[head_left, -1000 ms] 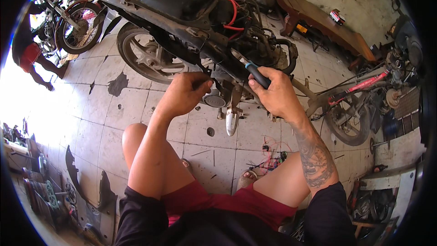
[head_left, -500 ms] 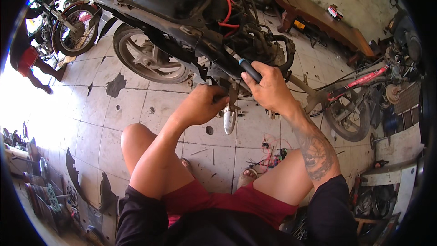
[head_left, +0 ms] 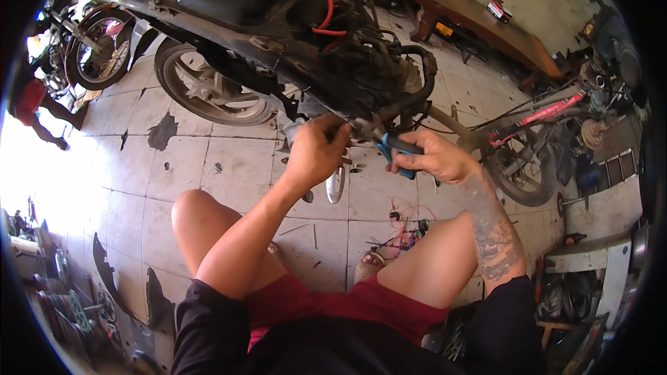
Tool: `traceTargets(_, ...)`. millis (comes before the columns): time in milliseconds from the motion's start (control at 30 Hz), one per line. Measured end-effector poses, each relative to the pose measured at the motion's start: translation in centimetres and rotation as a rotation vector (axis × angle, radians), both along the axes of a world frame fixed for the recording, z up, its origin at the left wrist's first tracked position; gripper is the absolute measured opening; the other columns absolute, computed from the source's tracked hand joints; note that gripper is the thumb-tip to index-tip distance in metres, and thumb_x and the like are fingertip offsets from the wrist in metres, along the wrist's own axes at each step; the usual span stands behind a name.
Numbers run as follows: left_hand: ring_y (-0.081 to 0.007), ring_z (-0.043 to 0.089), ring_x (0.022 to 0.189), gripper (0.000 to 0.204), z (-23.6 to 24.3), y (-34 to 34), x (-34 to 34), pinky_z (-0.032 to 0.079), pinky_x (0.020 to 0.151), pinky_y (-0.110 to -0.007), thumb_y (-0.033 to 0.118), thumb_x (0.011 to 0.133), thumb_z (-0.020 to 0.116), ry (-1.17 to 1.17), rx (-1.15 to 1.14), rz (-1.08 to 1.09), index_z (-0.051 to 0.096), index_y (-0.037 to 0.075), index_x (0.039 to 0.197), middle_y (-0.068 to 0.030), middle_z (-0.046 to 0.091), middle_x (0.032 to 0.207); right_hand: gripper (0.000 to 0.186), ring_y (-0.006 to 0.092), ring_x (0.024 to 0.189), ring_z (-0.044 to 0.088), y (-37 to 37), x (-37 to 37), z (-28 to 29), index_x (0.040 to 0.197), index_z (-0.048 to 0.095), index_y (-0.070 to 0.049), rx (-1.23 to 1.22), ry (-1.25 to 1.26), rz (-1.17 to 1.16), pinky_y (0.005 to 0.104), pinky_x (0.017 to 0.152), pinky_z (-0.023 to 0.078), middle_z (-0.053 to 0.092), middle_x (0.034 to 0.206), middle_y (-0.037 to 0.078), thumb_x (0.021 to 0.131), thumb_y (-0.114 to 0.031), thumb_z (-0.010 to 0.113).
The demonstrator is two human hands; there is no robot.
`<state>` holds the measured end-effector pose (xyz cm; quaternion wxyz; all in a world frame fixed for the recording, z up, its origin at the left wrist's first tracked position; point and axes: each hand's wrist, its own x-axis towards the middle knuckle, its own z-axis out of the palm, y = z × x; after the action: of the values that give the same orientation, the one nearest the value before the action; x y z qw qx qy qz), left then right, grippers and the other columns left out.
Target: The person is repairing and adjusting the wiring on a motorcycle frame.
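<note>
My right hand [head_left: 427, 158] is closed on pliers [head_left: 394, 147] with blue and black handles, their metal jaws just beside my left fingertips. My left hand [head_left: 321, 147] has its fingers pinched at the lower middle of a partly stripped black motorcycle [head_left: 243, 10]; what it holds is hidden. Red hoses [head_left: 326, 10] show higher on the frame, a front-to-back dark plastic panel runs below them, and a silver footrest [head_left: 335, 185] hangs below my left hand.
A person [head_left: 38, 104] stands by another motorcycle [head_left: 97, 47] at upper left. A wooden bench [head_left: 465, 1] lines the back wall. A motorcycle with a red fork [head_left: 535, 114] is at right. Loose wires [head_left: 406, 226] lie by my feet; assorted parts [head_left: 125, 285] crowd the lower left.
My right hand has moved down and tilted the pliers toward my left hand, with their handles now spread more visibly. My left hand has shifted right. The view has shifted slightly.
</note>
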<state>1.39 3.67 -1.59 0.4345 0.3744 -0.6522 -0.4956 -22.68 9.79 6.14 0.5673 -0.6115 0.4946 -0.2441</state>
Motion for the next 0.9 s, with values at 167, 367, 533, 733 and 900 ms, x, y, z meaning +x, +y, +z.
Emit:
traceTargets(167, -0.0203, 0.064, 0.058, 0.021, 1.0, 0.7, 0.1, 0.049, 0.058, -0.035, 0.016, 0.093, 0.061, -0.090, -0.048, 0.084, 0.067, -0.005, 0.094, -0.0136, 0.066, 0.067, 0.038, 0.0087, 0.079, 0.056, -0.8, 0.0, -2.8, 0.104, 0.066, -0.001, -0.024, 0.125, 0.058, 0.0256, 0.070, 0.045, 0.069, 0.088, 0.003, 0.093, -0.038, 0.070)
traceTargets(367, -0.0207, 0.061, 0.056, 0.021, 0.8, 0.2, 0.5, 0.048, 0.057, -0.035, 0.016, 0.092, 0.062, -0.125, -0.120, 0.090, 0.067, -0.004, 0.093, -0.0140, 0.065, 0.066, 0.039, 0.0068, 0.076, 0.053, -0.7, 0.3, -3.5, 0.099, 0.068, -0.004, 0.015, -0.016, 0.010, 0.0251, 0.066, 0.043, 0.065, 0.081, -0.001, 0.093, -0.042, 0.069)
traceTargets(533, -0.0099, 0.060, 0.067, 0.017, 1.3, 0.5, 0.4, 0.048, 0.062, -0.028, 0.011, 0.096, 0.059, -0.192, -0.068, 0.059, 0.064, -0.005, 0.093, -0.0082, 0.067, 0.073, 0.031, 0.0081, 0.069, 0.054, -0.6, 0.9, -3.2, 0.096, 0.066, -0.004, 0.002, 0.003, -0.058, 0.0292, 0.060, 0.044, 0.063, 0.075, 0.000, 0.093, -0.034, 0.071)
traceTargets(733, -0.0166, 0.064, 0.067, 0.020, 2.4, 1.4, 1.2, 0.049, 0.063, -0.032, 0.018, 0.093, 0.061, -0.450, -0.110, -0.022, 0.066, -0.002, 0.092, -0.0135, 0.067, 0.072, 0.027, 0.0354, 0.075, 0.067, 2.6, 3.0, -6.0, 0.101, 0.067, -0.005, -0.451, 0.647, 0.088, 0.0451, 0.070, 0.053, 0.068, 0.079, 0.020, 0.089, -0.029, 0.069)
traceTargets(900, -0.0323, 0.064, 0.065, 0.027, 1.2, 3.0, 2.4, 0.048, 0.059, -0.040, 0.025, 0.090, 0.067, -0.758, -0.206, -0.723, 0.067, -0.001, 0.081, -0.0181, 0.067, 0.073, 0.032, 0.0348, 0.074, 0.067, 3.4, -3.1, -6.0, 0.092, 0.068, -0.003, -0.122, 0.740, 0.468, 0.0464, 0.068, 0.053, 0.068, 0.077, 0.018, 0.087, -0.035, 0.069)
